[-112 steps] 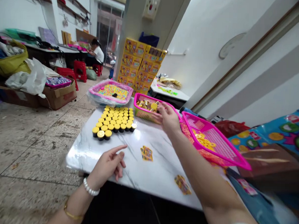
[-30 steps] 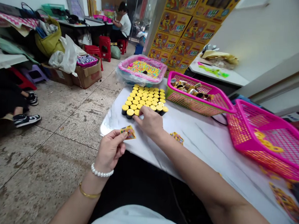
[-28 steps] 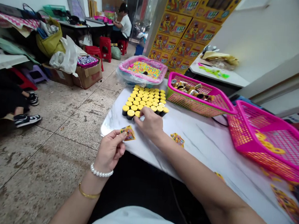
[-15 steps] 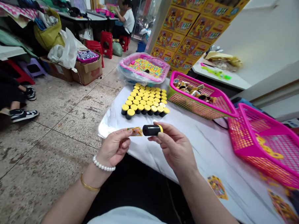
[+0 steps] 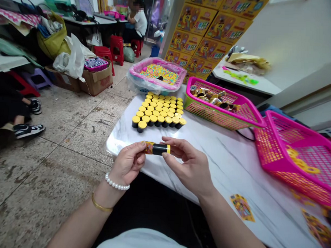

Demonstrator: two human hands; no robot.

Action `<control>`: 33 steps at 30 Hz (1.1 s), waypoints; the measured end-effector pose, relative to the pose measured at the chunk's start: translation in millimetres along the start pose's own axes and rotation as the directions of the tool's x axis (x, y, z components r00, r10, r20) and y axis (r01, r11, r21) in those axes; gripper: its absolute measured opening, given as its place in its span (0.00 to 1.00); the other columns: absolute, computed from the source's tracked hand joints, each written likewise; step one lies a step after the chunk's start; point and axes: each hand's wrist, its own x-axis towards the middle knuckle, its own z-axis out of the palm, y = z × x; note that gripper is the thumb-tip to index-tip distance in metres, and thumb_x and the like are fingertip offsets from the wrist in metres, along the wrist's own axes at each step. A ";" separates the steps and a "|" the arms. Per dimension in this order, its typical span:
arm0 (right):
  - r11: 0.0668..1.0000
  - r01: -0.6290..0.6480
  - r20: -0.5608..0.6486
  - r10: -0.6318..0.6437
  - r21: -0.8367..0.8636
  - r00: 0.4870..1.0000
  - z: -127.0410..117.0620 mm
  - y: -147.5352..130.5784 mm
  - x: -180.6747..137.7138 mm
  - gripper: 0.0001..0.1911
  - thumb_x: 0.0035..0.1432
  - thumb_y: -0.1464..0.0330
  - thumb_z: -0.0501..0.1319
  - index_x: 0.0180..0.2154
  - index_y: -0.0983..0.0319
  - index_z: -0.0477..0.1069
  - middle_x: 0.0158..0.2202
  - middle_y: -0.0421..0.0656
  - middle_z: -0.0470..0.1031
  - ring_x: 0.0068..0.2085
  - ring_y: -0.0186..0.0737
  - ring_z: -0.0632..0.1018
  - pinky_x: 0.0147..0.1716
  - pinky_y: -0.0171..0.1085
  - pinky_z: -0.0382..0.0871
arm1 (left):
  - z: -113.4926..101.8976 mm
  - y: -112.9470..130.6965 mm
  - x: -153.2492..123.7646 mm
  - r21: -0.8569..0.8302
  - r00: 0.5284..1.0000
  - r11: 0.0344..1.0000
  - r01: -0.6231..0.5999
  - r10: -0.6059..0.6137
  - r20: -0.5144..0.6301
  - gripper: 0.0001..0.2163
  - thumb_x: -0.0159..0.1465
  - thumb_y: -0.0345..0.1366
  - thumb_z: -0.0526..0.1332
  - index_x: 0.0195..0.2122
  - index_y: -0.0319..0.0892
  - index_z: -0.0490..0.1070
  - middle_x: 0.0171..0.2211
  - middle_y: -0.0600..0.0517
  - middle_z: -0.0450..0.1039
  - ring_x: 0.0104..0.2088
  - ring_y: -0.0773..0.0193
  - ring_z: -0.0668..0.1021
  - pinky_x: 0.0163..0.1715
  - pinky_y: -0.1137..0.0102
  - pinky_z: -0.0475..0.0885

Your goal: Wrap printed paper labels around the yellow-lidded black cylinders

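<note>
My left hand (image 5: 129, 161) pinches a colourful printed sleeve (image 5: 148, 147) between thumb and fingers. One end of a black tube with a yellow cap (image 5: 160, 149) sits inside that sleeve, its capped end pointing right. Around the cap, my right hand (image 5: 189, 161) has its thumb and fingers apart; whether a fingertip still touches the cap I cannot tell. Beyond the hands, several black tubes with yellow caps (image 5: 155, 114) stand upright in close rows on the white marbled table (image 5: 213, 170).
A plastic-lined basin (image 5: 135, 69) of small coloured pellets stands behind the rows. One pink basket (image 5: 223, 117) holds wrapped tubes; another pink basket (image 5: 266, 143) holds yellow rings. Printed sleeves (image 5: 242, 207) lie at right. Stacked yellow boxes (image 5: 197, 19) rise behind. A person (image 5: 141, 22) sits far back.
The black tube has moved from beside the sleeve's opening to partly inside it. My right hand's fingers have spread from their grip on the cap.
</note>
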 end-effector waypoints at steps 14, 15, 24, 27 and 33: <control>0.999 0.006 0.120 0.001 -0.054 0.993 -0.7 -4.2 4.4 0.09 0.56 0.66 0.65 0.38 0.58 0.68 0.45 0.47 0.82 0.41 0.43 0.85 0.43 0.43 0.82 | -4.1 -9.9 -1.1 0.154 0.997 0.985 -0.075 0.073 0.022 0.15 0.50 0.40 0.74 0.31 0.32 0.77 0.23 0.52 0.73 0.15 0.80 0.63 0.10 0.83 0.48; 0.998 0.009 0.119 -0.002 -0.055 0.993 -0.4 -2.8 4.6 0.09 0.56 0.66 0.65 0.39 0.58 0.68 0.44 0.46 0.82 0.40 0.42 0.84 0.43 0.43 0.81 | -4.7 -11.2 -2.1 0.170 0.996 0.982 -0.084 0.082 0.018 0.16 0.51 0.40 0.74 0.32 0.32 0.78 0.22 0.52 0.72 0.15 0.79 0.64 0.10 0.82 0.48; 0.975 0.215 0.076 -0.211 -0.048 0.975 -31.3 10.7 20.9 0.14 0.57 0.66 0.70 0.45 0.57 0.75 0.42 0.45 0.80 0.44 0.43 0.81 0.48 0.46 0.78 | 16.7 8.0 11.5 0.354 0.971 0.904 -0.239 0.216 0.103 0.24 0.51 0.49 0.74 0.43 0.38 0.75 0.36 0.50 0.72 0.26 0.70 0.74 0.14 0.79 0.61; 0.965 0.255 0.099 -0.248 -0.060 0.964 -40.9 21.1 29.3 0.13 0.57 0.65 0.69 0.46 0.55 0.77 0.44 0.46 0.77 0.46 0.44 0.79 0.42 0.43 0.79 | 25.5 12.3 33.2 0.479 0.947 0.857 -0.191 0.032 0.320 0.25 0.51 0.51 0.73 0.43 0.38 0.76 0.34 0.48 0.74 0.27 0.66 0.77 0.16 0.76 0.66; 0.982 0.187 0.017 -0.186 -0.024 0.982 -39.8 46.0 27.6 0.16 0.57 0.66 0.69 0.48 0.56 0.77 0.44 0.45 0.76 0.42 0.41 0.80 0.41 0.43 0.81 | 20.3 1.5 57.7 0.476 0.945 0.863 -0.169 0.004 0.328 0.20 0.49 0.44 0.76 0.37 0.36 0.76 0.27 0.51 0.74 0.22 0.71 0.74 0.21 0.76 0.67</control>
